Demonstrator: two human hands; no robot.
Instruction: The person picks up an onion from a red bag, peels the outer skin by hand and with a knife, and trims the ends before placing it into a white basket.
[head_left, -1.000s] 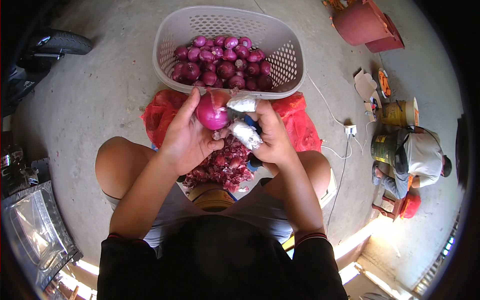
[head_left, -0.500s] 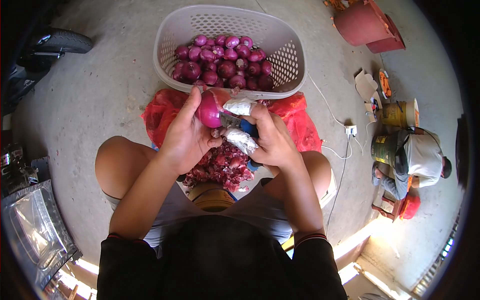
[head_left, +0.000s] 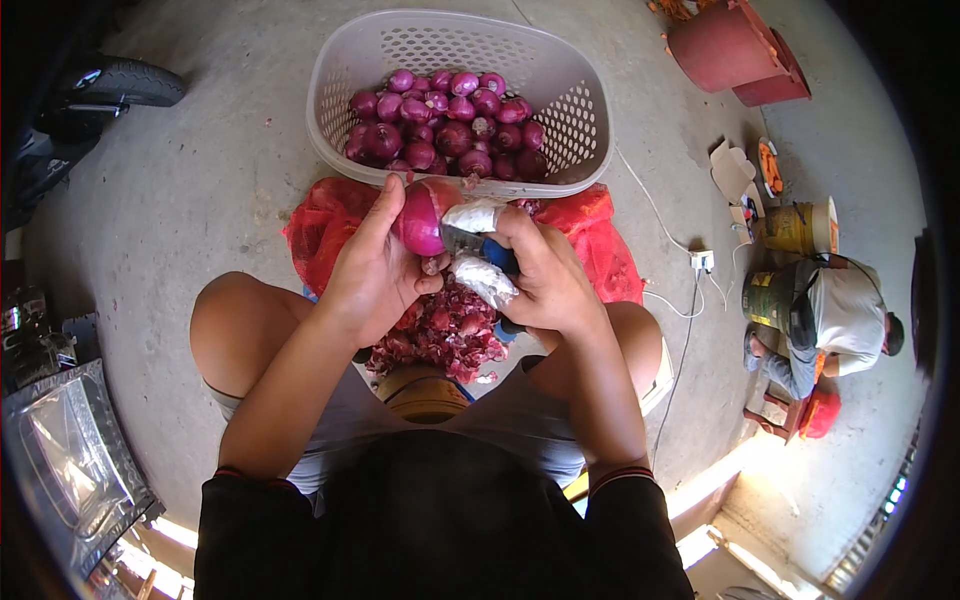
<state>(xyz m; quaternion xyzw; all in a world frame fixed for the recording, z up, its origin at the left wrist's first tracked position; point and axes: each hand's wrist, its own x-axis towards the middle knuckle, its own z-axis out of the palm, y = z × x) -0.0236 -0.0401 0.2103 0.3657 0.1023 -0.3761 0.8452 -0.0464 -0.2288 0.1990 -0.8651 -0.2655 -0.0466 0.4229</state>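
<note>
My left hand is closed round a red onion, with the thumb along its upper left side. A dry brownish skin patch shows at the onion's top. My right hand grips a knife with a blue handle, its short blade against the onion's right side. Silvery-white wrapping covers the thumb and a finger of that hand. Below both hands lies a heap of onion peelings, above a yellowish bucket between my knees.
A grey plastic basket of peeled-looking red onions stands ahead, with red mesh sacking before it. To the right are a cable with a power socket, buckets and a bent-over person. A wheel stands at left.
My right hand has shifted very slightly with the knife, and the wrapped fingers have turned a little against the onion. My left hand keeps its hold almost unmoved.
</note>
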